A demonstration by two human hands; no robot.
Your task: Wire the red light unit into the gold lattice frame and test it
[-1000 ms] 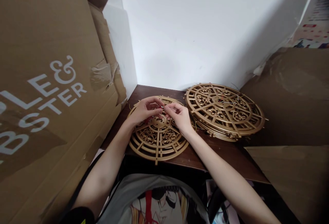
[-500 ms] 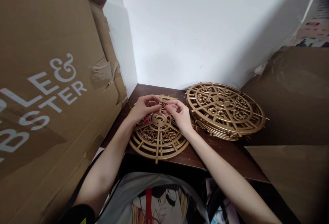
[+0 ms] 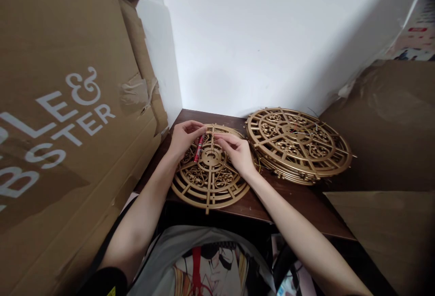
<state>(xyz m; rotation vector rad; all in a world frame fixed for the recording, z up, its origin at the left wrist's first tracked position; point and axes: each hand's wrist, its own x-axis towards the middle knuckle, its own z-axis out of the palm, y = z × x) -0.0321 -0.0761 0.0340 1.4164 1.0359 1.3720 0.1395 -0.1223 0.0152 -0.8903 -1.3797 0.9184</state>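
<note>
A round gold openwork metal panel (image 3: 212,203) with scrollwork lies flat on the dark brown table in front of me. Over its far half, my left hand (image 3: 186,139) is closed, with a slim, shiny red tube (image 3: 198,149) slanting down from its fingertips. My right hand (image 3: 237,151) faces it in a pinch, thumb and forefinger together near the spoke above the panel's hub. Whatever lies between those fingertips is too small to make out. The red tube's upper end is partly covered by my left fingers.
To the right stands a stack of similar gold panels (image 3: 299,144) with thin wires on top. A large cardboard box (image 3: 68,160) rises at the left, and more cardboard (image 3: 380,128) stands at the right. A white wall (image 3: 254,51) borders the table (image 3: 285,201) at the back.
My left hand has moved slightly up and left, away from my right fingertips. The red tube has swung more upright and shows more fully. My right hand has shifted slightly left.
</note>
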